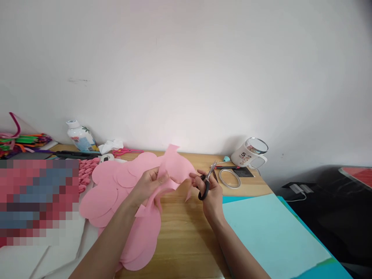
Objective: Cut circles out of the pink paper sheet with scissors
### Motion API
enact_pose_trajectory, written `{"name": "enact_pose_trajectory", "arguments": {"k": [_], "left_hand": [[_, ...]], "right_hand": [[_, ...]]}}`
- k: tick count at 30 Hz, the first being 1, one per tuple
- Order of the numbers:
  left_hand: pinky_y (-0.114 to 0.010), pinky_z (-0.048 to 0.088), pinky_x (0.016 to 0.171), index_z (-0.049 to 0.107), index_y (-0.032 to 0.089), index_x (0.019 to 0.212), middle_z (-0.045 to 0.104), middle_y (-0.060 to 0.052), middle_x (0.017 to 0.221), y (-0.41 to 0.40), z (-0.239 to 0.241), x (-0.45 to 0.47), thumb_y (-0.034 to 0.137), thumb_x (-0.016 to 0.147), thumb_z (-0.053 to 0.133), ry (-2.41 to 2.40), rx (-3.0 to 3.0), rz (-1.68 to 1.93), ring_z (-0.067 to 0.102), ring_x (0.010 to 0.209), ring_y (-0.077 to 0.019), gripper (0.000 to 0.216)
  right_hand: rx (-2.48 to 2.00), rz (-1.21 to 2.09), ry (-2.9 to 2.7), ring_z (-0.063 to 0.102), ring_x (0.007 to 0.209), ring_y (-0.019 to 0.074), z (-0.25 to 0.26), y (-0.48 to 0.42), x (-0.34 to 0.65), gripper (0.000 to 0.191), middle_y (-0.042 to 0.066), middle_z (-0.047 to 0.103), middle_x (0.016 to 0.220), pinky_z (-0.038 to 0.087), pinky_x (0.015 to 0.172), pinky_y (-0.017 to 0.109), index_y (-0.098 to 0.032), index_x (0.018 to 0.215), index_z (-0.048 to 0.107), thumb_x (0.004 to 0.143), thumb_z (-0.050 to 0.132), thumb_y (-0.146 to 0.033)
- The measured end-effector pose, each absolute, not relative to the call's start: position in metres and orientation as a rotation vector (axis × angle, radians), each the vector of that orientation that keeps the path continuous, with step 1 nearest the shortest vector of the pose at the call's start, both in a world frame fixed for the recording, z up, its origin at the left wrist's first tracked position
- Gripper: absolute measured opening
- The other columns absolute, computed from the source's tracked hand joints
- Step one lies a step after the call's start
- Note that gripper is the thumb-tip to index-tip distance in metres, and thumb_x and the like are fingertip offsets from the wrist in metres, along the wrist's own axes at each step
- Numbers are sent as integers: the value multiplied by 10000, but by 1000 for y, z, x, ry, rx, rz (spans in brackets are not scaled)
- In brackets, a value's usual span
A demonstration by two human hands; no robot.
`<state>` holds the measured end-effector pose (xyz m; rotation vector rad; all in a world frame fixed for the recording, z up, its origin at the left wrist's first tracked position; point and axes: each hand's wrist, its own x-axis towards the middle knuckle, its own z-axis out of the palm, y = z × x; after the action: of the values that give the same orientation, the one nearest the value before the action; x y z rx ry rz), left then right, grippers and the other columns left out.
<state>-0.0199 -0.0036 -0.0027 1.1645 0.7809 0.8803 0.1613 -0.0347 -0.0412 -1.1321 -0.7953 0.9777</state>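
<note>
A piece of pink paper (177, 169) with a curved edge and loose strips is raised above the wooden table. My left hand (148, 184) pinches it between thumb and fingers. My right hand (211, 195) is closed around black-handled scissors (207, 183), whose metal blades point up and away from the paper. Its fingertips are at the paper's right edge, where a curled strip (188, 192) hangs down. Many pink rounded paper cutouts (104, 197) lie overlapping under and left of my left hand, and some of them are hidden by my forearm.
A white mug (247, 155), a tape-like ring (229, 178) and pens (228, 167) stand or lie at the back right. Pale blue sheets (270, 236) cover the right side. At the back left are a white bottle (81, 135), pink scissors (128, 151) and colourful pipe cleaners (26, 141).
</note>
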Motion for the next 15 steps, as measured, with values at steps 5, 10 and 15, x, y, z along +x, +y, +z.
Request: {"name": "enact_pose_trajectory", "arguments": {"k": [5,10,15], "left_hand": [[-238,497,644,545,186,706,652,-9,629,-4,-1,-27,295,779,612,657,776,1050,662,824,-205,147],[-308,528,774,582,262,907,661,-4,771,-21,7,-38,311,803,549,685,506,1271,651,875,-188,120],[-353,523,808,551,251,967,655,-23,756,-15,13,-38,258,759,586,660,389,1379,659,770,-187,211]], "right_hand": [[-1200,905,-814,607,719,190,-44,-36,161,393,126,637,1086,478,608,331,-196,1006,560,649,694,-294],[-1121,902,-966,533,995,230,-47,-34,162,431,99,600,1134,458,812,392,-218,1051,549,644,688,-210],[-919,1045,-1145,507,1106,224,-45,-37,155,478,58,578,1154,364,972,397,-249,1066,560,628,722,-146]]}}
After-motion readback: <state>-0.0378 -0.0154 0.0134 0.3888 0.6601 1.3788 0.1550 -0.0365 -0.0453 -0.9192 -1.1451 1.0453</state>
